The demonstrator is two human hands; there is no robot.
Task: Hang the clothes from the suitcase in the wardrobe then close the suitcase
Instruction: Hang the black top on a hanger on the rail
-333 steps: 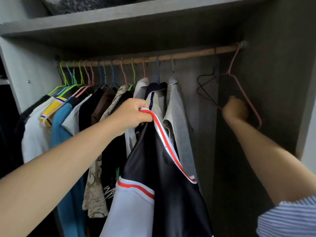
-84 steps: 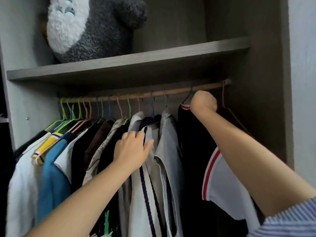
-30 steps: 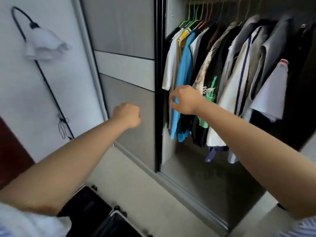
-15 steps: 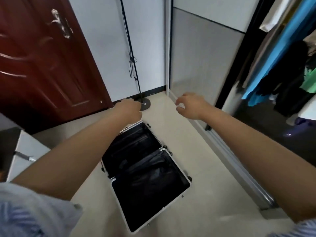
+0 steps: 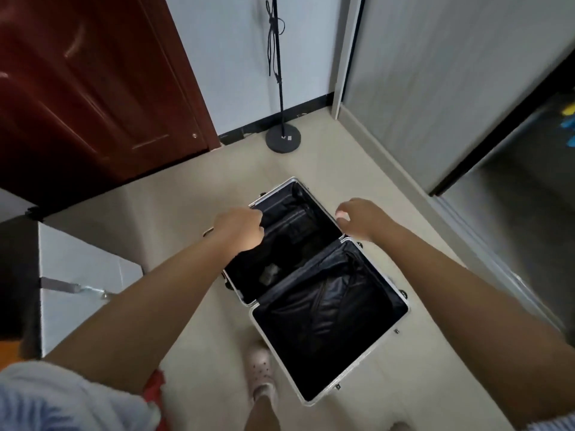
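The silver-rimmed suitcase point(image 5: 329, 331) lies open flat on the tiled floor, and both black-lined halves show no clothes. My left hand point(image 5: 239, 230) hovers over the left rim of the far half with its fingers curled and holds nothing. My right hand point(image 5: 357, 217) hangs above the right rim of that half, fingers loosely bent and empty. The wardrobe point(image 5: 435, 88) stands at the right with its grey sliding door; a sliver of blue and yellow hanging clothes point(image 5: 569, 126) shows at the frame edge.
A dark red door point(image 5: 93, 88) fills the upper left. A floor lamp's black pole and round base point(image 5: 283, 140) stand by the wall beyond the suitcase. A white cabinet point(image 5: 84, 290) is at my left. My foot in a pale clog point(image 5: 259, 374) is beside the suitcase.
My view swung from the wardrobe rail down to the floor. Both hands left the hanging clothes and lowered over the suitcase, which now looks closer.
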